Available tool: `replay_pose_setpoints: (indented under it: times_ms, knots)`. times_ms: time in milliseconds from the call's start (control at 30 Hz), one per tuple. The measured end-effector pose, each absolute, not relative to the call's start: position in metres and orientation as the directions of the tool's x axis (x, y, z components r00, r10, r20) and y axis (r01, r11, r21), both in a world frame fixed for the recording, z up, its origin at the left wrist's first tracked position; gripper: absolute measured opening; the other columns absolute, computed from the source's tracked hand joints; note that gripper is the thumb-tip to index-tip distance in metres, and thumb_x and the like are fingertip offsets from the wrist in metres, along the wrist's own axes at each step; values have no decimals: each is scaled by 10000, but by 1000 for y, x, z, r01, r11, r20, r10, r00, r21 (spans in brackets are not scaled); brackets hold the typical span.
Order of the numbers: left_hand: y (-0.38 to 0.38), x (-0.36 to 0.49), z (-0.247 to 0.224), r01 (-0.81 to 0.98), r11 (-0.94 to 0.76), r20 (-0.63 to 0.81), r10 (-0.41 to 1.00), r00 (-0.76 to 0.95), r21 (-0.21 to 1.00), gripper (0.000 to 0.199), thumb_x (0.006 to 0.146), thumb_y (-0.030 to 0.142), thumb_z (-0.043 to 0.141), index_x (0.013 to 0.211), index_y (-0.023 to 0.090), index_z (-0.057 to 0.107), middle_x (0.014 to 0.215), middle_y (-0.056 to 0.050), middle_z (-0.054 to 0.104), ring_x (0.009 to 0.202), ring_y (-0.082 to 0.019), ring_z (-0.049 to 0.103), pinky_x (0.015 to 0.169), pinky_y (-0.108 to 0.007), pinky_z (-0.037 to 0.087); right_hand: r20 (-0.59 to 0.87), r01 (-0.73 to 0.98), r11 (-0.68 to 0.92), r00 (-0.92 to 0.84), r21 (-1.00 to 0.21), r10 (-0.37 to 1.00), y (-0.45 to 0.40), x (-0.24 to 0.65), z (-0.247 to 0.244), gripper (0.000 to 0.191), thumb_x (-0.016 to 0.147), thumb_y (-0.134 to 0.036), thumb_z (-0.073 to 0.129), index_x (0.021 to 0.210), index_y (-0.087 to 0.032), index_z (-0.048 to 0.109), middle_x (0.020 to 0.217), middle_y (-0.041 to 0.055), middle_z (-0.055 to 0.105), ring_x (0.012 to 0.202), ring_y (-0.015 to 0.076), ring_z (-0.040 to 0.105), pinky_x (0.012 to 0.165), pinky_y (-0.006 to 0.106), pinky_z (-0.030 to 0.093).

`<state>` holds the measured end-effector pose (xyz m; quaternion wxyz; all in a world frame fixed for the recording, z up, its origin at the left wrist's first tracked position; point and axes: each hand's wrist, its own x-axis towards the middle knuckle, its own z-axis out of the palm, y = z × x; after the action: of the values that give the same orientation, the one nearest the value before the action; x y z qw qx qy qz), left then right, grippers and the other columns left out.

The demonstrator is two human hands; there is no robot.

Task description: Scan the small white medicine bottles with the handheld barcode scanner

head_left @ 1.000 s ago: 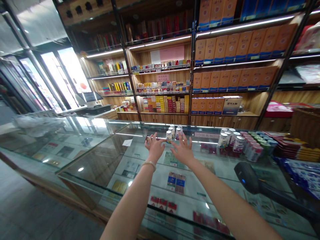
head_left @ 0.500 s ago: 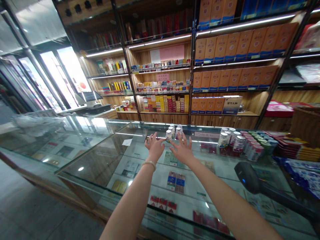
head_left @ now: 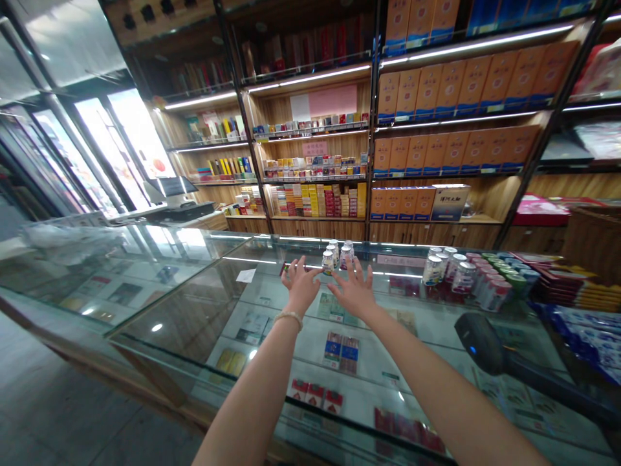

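Note:
My left hand, with a pale bracelet at the wrist, is held over the glass counter, fingers apart and nothing in it. Just right of it is my right hand, also empty with spread fingers. Beyond the fingertips stands a small group of white-lidded jars, partly hidden by my right hand. A thin dark red item lies behind my left fingers; whether they touch it cannot be made out.
More white-lidded jars stand at the right, beside rows of red and green cans. A black scanner juts in at the lower right. A paper slip lies left of my hands. Stocked shelves rise behind the counter.

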<state>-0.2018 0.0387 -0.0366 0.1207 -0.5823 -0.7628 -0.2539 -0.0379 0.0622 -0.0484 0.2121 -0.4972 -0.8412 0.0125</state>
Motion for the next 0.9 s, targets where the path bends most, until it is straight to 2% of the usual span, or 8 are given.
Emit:
replay_pose_setpoints:
  times_ms: [200, 533, 900]
  knots:
    - [40, -203, -38, 951, 190, 474, 832, -287, 242, 414, 853, 198, 620, 1173, 424, 755, 1613, -44, 410, 1506, -352, 272, 1200, -646, 181, 323, 832, 501, -418, -241, 849, 62, -38, -48, 579, 1015, -659, 278, 1520, -425, 437, 1735, 33, 23, 1589, 307, 11, 1214, 640, -27]
    - [40, -201, -37, 955, 182, 474, 836, -276, 234, 443, 830, 197, 633, 1190, 428, 748, 1600, -17, 429, 1487, -373, 289, 1199, -636, 198, 326, 833, 496, -411, -246, 851, 62, -38, -47, 595, 1020, -649, 251, 1534, -404, 424, 1733, 30, 70, 1587, 320, 13, 1210, 656, -23]
    - [42, -203, -39, 953, 185, 471, 836, -280, 239, 402, 839, 237, 642, 1188, 406, 749, 1621, -41, 397, 1502, -374, 274, 1206, -639, 181, 335, 831, 497, -407, -249, 850, 62, -37, -47, 607, 1020, -652, 239, 1549, -399, 397, 1734, 28, 65, 1587, 319, -1, 1212, 645, -17]
